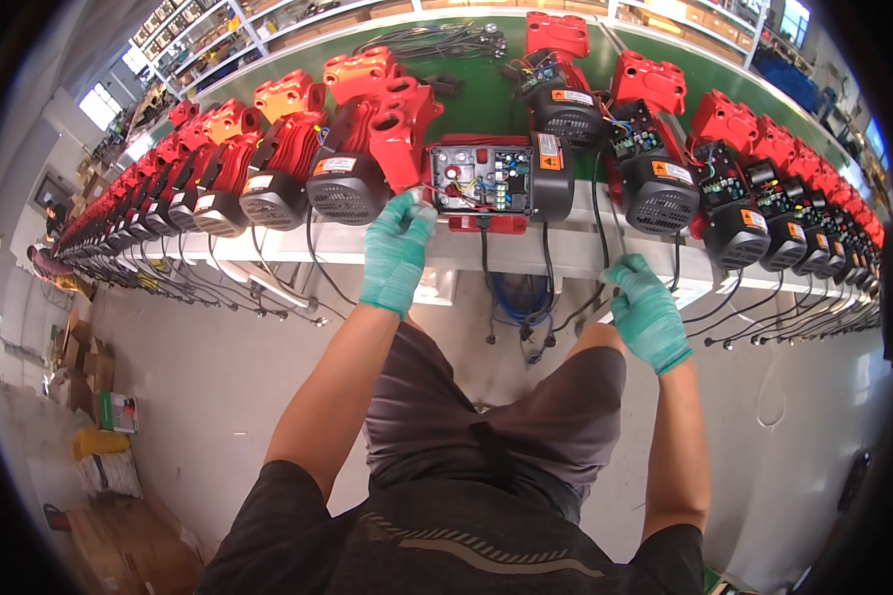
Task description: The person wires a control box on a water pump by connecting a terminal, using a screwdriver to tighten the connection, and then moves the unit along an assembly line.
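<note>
In front of me on the bench lies a red motor unit with a black fan cover. Its open terminal box shows a circuit board and several coloured wires. My left hand, in a green knit glove, is closed at the box's lower left corner, its fingertips pinched; what they hold, if anything, is too small to make out. Lower and to the right, my right hand, gloved alike, has its fingers curled at a black cable hanging over the bench edge; the fingers partly hide the contact.
Rows of similar red and black motor units stand close on both sides, with cables hanging over the white bench edge. A bundle of cables lies on the green surface behind. Below the bench hangs a blue cable coil.
</note>
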A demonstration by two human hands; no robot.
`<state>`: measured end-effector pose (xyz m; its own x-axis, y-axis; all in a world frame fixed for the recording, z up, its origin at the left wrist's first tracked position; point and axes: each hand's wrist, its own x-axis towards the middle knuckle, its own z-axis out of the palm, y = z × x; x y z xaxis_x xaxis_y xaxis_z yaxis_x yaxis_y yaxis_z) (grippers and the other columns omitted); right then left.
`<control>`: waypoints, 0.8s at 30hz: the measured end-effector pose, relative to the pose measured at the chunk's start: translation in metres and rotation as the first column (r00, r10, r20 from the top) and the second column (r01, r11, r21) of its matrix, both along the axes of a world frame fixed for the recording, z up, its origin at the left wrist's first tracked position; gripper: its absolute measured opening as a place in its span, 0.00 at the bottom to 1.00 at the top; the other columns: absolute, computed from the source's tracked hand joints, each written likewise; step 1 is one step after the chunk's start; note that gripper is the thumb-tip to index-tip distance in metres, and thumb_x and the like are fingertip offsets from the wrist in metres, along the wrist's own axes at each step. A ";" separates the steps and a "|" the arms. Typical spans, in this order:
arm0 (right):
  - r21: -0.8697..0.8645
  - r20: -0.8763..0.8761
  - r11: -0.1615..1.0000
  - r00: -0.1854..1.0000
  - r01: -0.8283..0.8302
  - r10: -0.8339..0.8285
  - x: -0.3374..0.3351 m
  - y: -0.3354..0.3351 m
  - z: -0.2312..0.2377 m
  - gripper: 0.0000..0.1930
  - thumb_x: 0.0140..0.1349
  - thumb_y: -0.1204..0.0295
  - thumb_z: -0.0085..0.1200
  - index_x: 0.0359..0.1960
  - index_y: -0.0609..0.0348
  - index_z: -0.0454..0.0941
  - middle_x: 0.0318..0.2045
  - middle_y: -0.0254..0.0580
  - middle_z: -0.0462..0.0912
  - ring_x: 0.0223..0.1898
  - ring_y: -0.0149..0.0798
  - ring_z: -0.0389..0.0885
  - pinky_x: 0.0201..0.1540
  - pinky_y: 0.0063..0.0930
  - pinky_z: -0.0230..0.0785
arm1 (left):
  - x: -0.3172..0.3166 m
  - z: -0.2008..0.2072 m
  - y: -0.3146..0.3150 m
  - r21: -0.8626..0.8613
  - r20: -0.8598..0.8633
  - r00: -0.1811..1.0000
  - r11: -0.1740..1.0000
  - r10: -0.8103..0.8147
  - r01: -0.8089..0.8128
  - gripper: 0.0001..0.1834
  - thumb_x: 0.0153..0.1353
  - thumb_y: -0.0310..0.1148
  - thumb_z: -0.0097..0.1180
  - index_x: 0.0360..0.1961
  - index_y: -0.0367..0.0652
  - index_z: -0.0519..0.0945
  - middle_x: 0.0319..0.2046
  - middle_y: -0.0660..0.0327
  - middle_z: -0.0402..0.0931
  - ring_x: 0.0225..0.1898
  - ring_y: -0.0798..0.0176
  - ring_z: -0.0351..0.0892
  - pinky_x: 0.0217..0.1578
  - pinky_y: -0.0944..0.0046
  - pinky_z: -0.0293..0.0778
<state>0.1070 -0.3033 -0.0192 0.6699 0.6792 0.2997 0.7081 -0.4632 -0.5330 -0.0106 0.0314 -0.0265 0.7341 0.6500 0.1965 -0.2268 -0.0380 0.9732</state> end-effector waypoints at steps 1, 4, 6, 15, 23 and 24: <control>0.002 -0.003 1.000 1.000 -0.005 0.005 -0.002 -0.001 0.000 0.17 0.54 0.85 0.50 0.46 0.62 0.81 0.49 0.56 0.79 0.49 0.61 0.80 0.54 0.43 0.75 | 0.000 0.001 -0.001 -0.034 0.000 1.000 0.999 0.019 -0.019 0.14 0.71 0.26 0.58 0.56 0.37 0.80 0.38 0.69 0.79 0.35 0.75 0.73 0.38 0.73 0.72; -0.007 -0.103 0.999 0.993 -0.053 0.052 -0.001 -0.004 -0.001 0.17 0.54 0.86 0.50 0.46 0.62 0.81 0.49 0.56 0.79 0.49 0.61 0.80 0.55 0.43 0.76 | 0.007 0.012 -0.012 -0.052 0.003 0.998 0.997 0.060 -0.059 0.13 0.70 0.27 0.60 0.55 0.38 0.81 0.34 0.69 0.78 0.31 0.76 0.72 0.37 0.72 0.72; 0.022 0.144 0.999 0.989 -0.043 0.039 0.008 -0.004 -0.008 0.18 0.54 0.87 0.50 0.46 0.63 0.81 0.48 0.55 0.80 0.47 0.57 0.81 0.51 0.38 0.76 | 0.008 0.019 -0.015 -0.053 0.000 0.998 0.997 0.056 -0.056 0.13 0.69 0.27 0.61 0.54 0.39 0.81 0.32 0.70 0.77 0.30 0.75 0.73 0.36 0.72 0.73; 0.139 -0.131 0.972 0.977 0.188 -0.170 0.041 0.031 -0.022 0.12 0.58 0.83 0.56 0.44 0.64 0.81 0.54 0.48 0.81 0.47 0.46 0.82 0.49 0.36 0.77 | 0.008 0.027 -0.021 -0.283 -0.024 0.995 0.954 0.101 -0.104 0.10 0.68 0.31 0.64 0.49 0.42 0.83 0.30 0.68 0.78 0.25 0.75 0.73 0.29 0.69 0.76; -0.047 0.496 0.953 0.835 0.299 -0.238 0.036 0.045 -0.021 0.14 0.56 0.79 0.59 0.45 0.60 0.82 0.56 0.46 0.79 0.51 0.56 0.79 0.53 0.44 0.78 | 0.014 0.047 -0.025 -0.160 -0.105 0.994 0.987 -0.034 0.017 0.11 0.65 0.33 0.69 0.45 0.40 0.85 0.29 0.69 0.78 0.21 0.75 0.70 0.25 0.71 0.69; -0.003 0.487 0.957 0.836 0.292 -0.253 0.035 0.045 -0.021 0.14 0.56 0.80 0.59 0.45 0.60 0.82 0.55 0.47 0.79 0.51 0.56 0.79 0.53 0.45 0.78 | 0.017 0.050 -0.029 -0.116 -0.153 0.988 0.993 0.001 -0.019 0.09 0.63 0.32 0.70 0.41 0.40 0.85 0.28 0.69 0.78 0.21 0.75 0.69 0.25 0.72 0.67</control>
<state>0.1416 -0.2580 -0.0406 0.6184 0.5235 0.5861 0.7046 -0.6996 -0.1187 0.0067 0.0028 0.0230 0.7432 0.6690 0.0055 -0.0760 0.0762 0.9942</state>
